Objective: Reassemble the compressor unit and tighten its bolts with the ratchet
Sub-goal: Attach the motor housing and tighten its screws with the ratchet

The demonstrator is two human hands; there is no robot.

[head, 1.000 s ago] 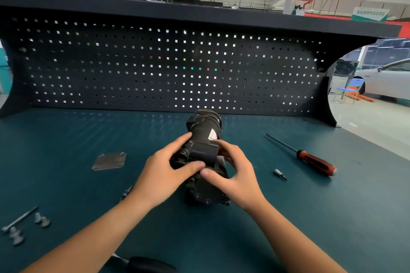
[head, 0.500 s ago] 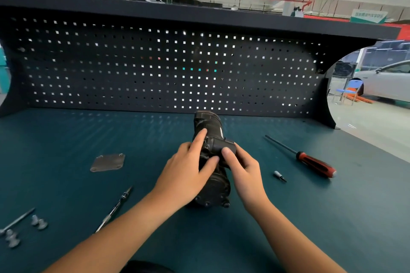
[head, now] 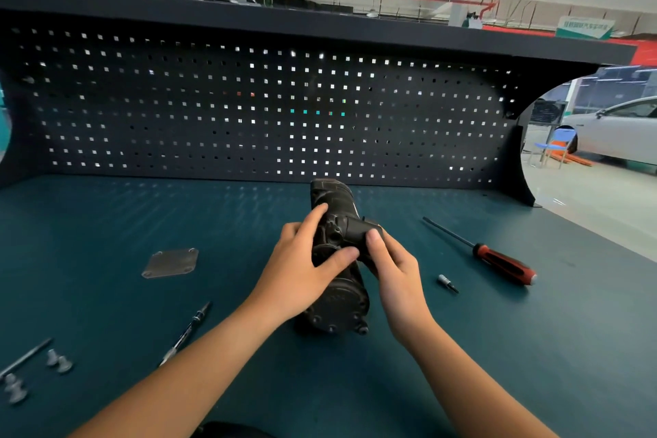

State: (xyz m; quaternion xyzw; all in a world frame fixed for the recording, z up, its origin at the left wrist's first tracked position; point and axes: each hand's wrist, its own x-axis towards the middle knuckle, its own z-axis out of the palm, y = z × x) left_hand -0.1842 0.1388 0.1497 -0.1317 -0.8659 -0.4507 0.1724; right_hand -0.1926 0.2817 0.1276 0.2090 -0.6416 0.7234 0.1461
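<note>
Curling round the black compressor (head: 343,302), the left hand (head: 302,274) is clasping its body while the right hand (head: 394,270) is pinching a black block (head: 357,228) on its upper side. The compressor is lying on the bench (head: 462,348) under both hands.

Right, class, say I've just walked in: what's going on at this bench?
A person holds the black cylindrical metal compressor, lying on the teal workbench, with both hands. The left hand wraps its body; the right hand pinches a black block-shaped fitting on its side. A grey square metal plate, loose silver bolts and a red-handled screwdriver lie apart, untouched.
</note>
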